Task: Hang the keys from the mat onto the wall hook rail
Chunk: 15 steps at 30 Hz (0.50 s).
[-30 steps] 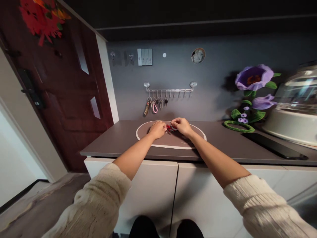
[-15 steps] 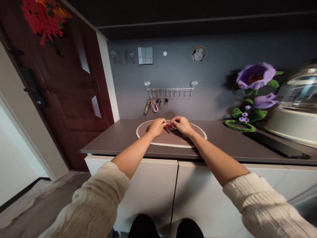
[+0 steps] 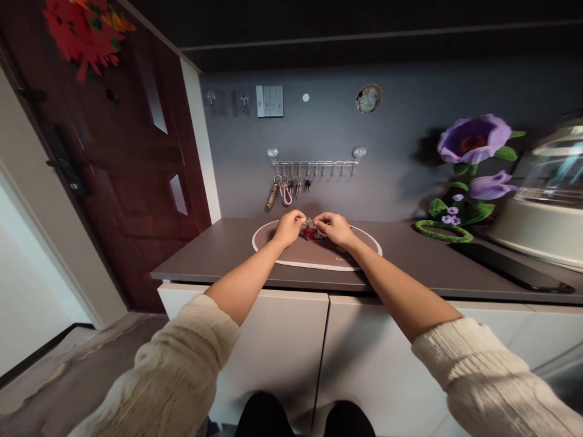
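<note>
Over the oval mat (image 3: 291, 258) on the counter, my left hand (image 3: 288, 229) and my right hand (image 3: 336, 230) face each other with a small gap between the fingertips. Both are closed in a pinch. A thin metal key ring (image 3: 309, 221) spans the gap, held from the left and the right. Below it is a small bunch of keys (image 3: 311, 234) with red parts, partly covered by my right fingers. Whether the bunch rests on the mat or hangs just above it, I cannot tell.
A hook rail (image 3: 319, 163) on the back wall carries several key sets (image 3: 286, 189). On the right are a purple flower ornament (image 3: 473, 142), a black phone (image 3: 512, 267) and a domed appliance (image 3: 542, 224). A dark red door (image 3: 122, 158) stands at the left.
My left fingertips have risen slightly, and the ring now shows between both hands. The keys that stuck out near my left fingers now sit lower, under the ring.
</note>
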Each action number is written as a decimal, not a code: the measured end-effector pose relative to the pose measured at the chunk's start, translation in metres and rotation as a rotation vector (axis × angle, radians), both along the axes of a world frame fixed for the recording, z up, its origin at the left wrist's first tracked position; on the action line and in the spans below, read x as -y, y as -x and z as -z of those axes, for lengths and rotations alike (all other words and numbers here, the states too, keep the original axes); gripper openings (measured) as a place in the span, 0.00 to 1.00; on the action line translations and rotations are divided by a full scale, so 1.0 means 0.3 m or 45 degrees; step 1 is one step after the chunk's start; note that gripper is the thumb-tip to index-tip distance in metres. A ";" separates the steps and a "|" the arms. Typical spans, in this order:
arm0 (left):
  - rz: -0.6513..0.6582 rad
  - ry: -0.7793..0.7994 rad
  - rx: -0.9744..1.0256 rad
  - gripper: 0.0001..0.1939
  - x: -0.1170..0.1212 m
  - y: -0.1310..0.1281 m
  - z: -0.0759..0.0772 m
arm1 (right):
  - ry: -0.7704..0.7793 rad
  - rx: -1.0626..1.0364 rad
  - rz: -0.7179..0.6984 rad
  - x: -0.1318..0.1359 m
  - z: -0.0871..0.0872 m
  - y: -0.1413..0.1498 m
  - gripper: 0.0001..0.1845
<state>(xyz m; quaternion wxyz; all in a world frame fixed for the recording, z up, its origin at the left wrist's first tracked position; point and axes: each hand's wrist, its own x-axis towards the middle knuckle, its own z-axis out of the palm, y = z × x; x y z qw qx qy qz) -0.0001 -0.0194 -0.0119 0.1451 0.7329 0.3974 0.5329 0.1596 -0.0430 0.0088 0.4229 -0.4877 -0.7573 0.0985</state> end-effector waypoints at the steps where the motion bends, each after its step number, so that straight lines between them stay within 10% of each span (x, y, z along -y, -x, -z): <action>1: 0.011 0.015 0.035 0.04 -0.001 -0.001 0.000 | 0.003 -0.007 -0.023 0.001 -0.001 0.001 0.10; 15: 0.151 0.202 0.369 0.02 0.019 -0.016 -0.023 | 0.049 -0.168 -0.252 -0.011 0.011 0.007 0.15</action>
